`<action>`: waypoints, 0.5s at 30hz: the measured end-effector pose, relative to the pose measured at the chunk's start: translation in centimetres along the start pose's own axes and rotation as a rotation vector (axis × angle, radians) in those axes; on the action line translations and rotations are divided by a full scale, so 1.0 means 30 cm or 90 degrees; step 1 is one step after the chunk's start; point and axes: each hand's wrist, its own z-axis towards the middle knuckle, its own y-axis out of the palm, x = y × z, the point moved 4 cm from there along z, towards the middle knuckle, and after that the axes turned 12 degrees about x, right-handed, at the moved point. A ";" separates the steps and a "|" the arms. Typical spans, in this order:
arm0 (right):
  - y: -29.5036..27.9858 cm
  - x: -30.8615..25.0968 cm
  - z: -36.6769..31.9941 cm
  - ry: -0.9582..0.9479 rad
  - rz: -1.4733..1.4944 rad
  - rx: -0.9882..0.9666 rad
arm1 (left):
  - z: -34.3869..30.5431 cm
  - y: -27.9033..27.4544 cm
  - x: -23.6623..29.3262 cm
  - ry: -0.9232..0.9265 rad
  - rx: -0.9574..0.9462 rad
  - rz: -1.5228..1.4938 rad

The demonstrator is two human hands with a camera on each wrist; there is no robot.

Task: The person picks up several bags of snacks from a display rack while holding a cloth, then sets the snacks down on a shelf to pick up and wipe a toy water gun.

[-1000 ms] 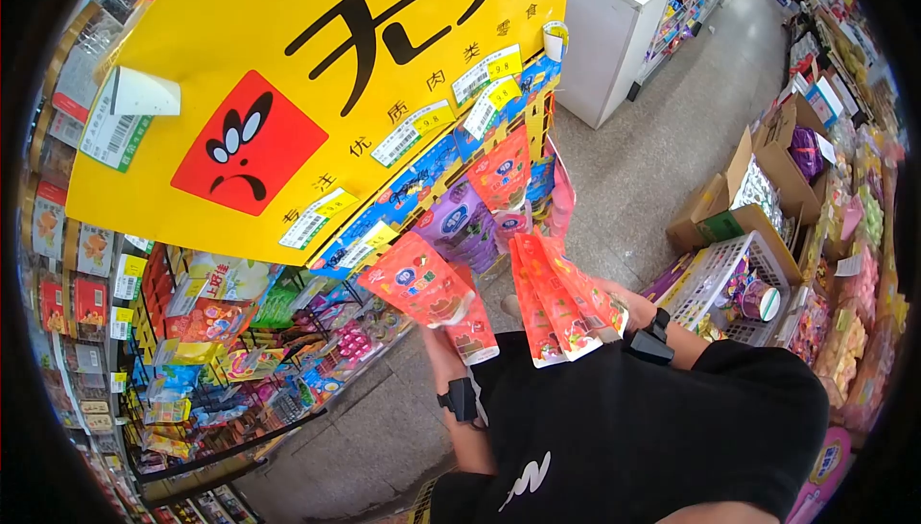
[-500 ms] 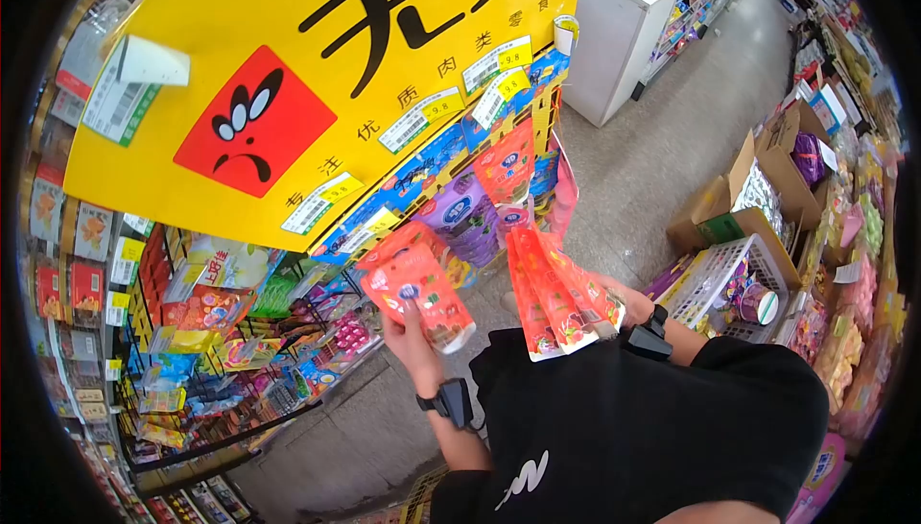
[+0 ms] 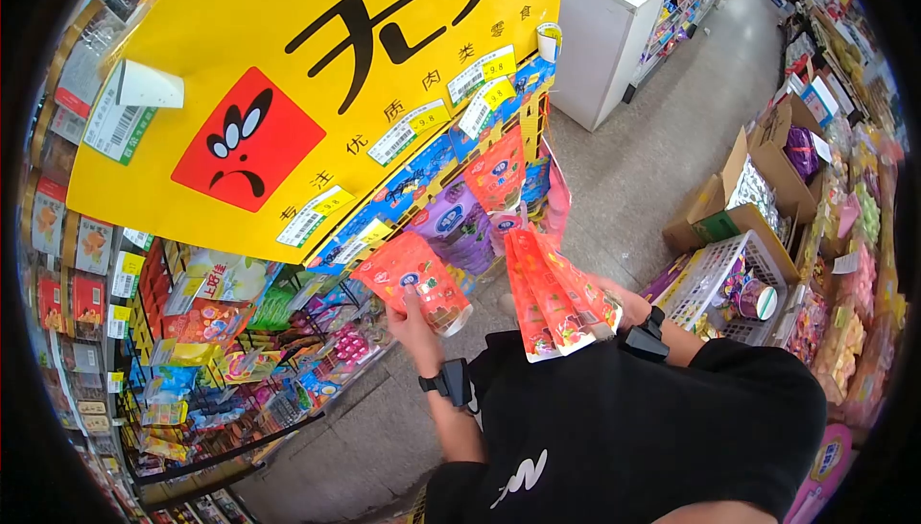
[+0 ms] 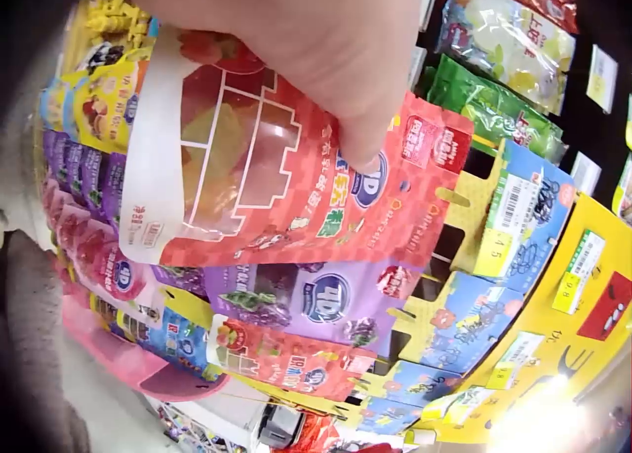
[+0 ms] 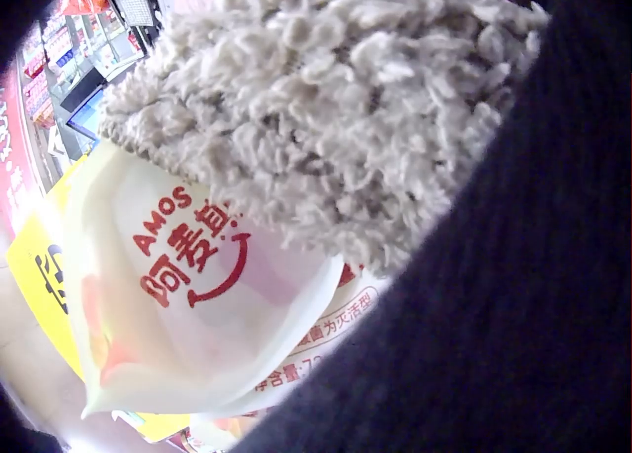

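My left hand (image 3: 413,334) pinches a red gummy candy bag (image 3: 422,296) at the rack front, thumb on its printed face; the other fingers are behind it. Close up in the left wrist view, the bag (image 4: 237,167) has a clear castle-shaped window and lies over a purple candy bag (image 4: 306,295) on the rack. My right hand (image 3: 628,303) holds a fan of several red candy bags (image 3: 552,298) in front of the dark shirt. In the right wrist view a whitish bag bottom (image 5: 212,275) shows, with fuzzy grey cloth (image 5: 326,108) hiding the hand.
A large yellow sign (image 3: 355,73) with price tags tops the hanging rack. Snack shelves (image 3: 221,351) stand at left. A white counter (image 3: 600,54) is at the back; cardboard boxes (image 3: 710,217) and a white plastic basket (image 3: 715,284) line the right side.
My left hand has moved left and up with its red bag, which now overlaps the front of the rack; its thumb has come into view on the bag's face. The right hand stays nearly still.
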 end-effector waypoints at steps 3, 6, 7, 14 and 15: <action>0.016 -0.003 -0.015 -0.014 -0.004 0.000 | -0.013 -0.003 0.011 0.028 0.016 -0.027; 0.025 -0.005 -0.016 -0.025 -0.036 -0.014 | -0.024 0.024 0.095 0.079 0.030 -0.040; 0.031 -0.003 -0.014 -0.014 -0.029 -0.028 | -0.018 0.033 0.120 0.103 0.035 -0.027; 0.059 -0.005 -0.026 0.015 -0.006 -0.009 | 0.028 0.034 0.088 0.087 0.020 0.018; 0.045 0.002 -0.013 0.025 0.019 -0.001 | 0.028 0.030 0.074 0.086 0.018 0.019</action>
